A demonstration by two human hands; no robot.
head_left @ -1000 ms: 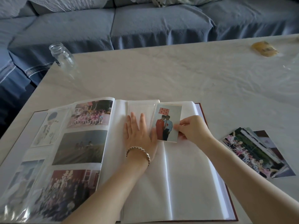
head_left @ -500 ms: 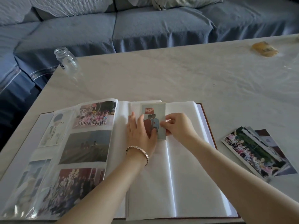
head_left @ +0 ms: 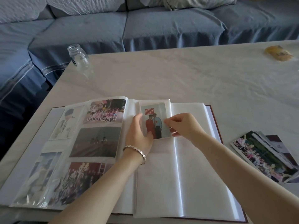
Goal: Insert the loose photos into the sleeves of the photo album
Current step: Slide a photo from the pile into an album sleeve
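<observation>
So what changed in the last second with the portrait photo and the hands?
The portrait photo slid left into the top sleeve of the photo album, with the right hand still pinching its right edge. The left hand, earlier flat on the page, now braces the sleeve's left side, thumb on the photo. The loose photo stack and glass jar stayed put.

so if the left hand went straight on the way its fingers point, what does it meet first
Likely just the top edge of the photo album page, then bare table. The left hand points up alongside the couple photo; the glass jar sits well left.
</observation>
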